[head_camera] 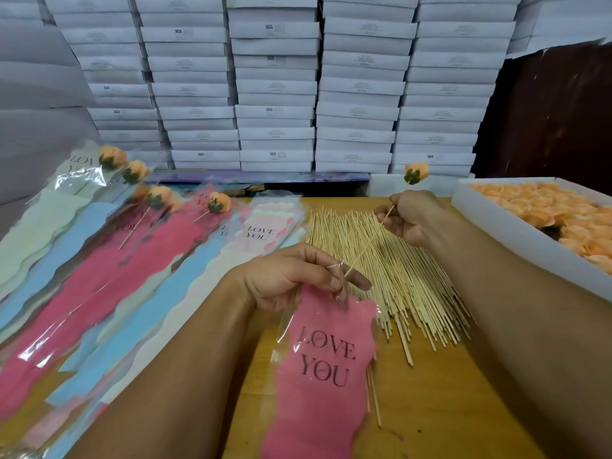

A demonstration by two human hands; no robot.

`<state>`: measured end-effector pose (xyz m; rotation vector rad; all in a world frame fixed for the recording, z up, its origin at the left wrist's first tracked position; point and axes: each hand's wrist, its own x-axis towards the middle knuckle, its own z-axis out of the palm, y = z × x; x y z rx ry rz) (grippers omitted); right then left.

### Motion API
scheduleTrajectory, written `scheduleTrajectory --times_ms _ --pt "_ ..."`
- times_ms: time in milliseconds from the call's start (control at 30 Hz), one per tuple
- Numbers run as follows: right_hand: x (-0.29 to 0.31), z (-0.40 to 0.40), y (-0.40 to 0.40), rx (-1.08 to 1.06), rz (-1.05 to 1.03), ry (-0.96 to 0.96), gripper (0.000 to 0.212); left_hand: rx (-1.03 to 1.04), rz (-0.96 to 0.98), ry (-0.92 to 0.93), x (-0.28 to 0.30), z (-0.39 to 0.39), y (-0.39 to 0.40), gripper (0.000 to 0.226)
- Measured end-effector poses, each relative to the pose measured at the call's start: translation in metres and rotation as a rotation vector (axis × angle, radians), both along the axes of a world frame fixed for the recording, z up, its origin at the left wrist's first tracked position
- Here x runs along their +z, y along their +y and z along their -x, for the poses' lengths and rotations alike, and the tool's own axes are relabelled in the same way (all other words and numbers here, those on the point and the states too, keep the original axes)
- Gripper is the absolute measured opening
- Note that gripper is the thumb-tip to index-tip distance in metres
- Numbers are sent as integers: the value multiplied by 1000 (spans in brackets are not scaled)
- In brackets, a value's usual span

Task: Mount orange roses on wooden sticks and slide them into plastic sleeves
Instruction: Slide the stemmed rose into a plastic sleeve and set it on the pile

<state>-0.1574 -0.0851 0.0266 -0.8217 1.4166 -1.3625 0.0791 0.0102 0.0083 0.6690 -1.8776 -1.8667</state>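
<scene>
1. Left hand point(291, 276) pinches the open top edge of a pink plastic sleeve point(326, 369) printed "LOVE YOU", thumb and fingers curled on the clear film; the sleeve hangs down toward the near edge over the wooden table point(440, 409).
2. Right hand point(409, 217) grips a wooden stick point(367, 243) near its upper end, fingers curled round it.
3. An orange rose point(416, 172) with a green calyx sits on the far tip of that stick, above the right hand.
4. The stick slants down and left; its lower tip is at the sleeve mouth, right by the left-hand fingers. Cannot tell if the tip is already inside the film.
5. A pile of bare sticks point(390, 279) lies fanned on the table between and below the two hands, a few strays near the sleeve's right edge.
6. White tray point(496, 223) at right holds loose orange rose heads point(543, 207), just beyond the right forearm.
7. Left side: finished sleeves point(109, 260) in pink, blue and pale green overlap in a slanted row, each with a rose on a stick at its far end.
8. A stack of empty sleeves point(265, 230), top one pink and white with "LOVE YOU", lies far of the left hand.
9. Far wall: stacked white boxes point(275, 81) in columns, some marked SGS.
10. A dark brown panel point(556, 111) stands at far right.
</scene>
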Motion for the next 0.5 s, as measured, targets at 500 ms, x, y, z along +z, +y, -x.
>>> scheduleTrajectory --times_ms 500 --pt "8 -9 13 -31 20 37 20 -11 19 5 4 1 3 19"
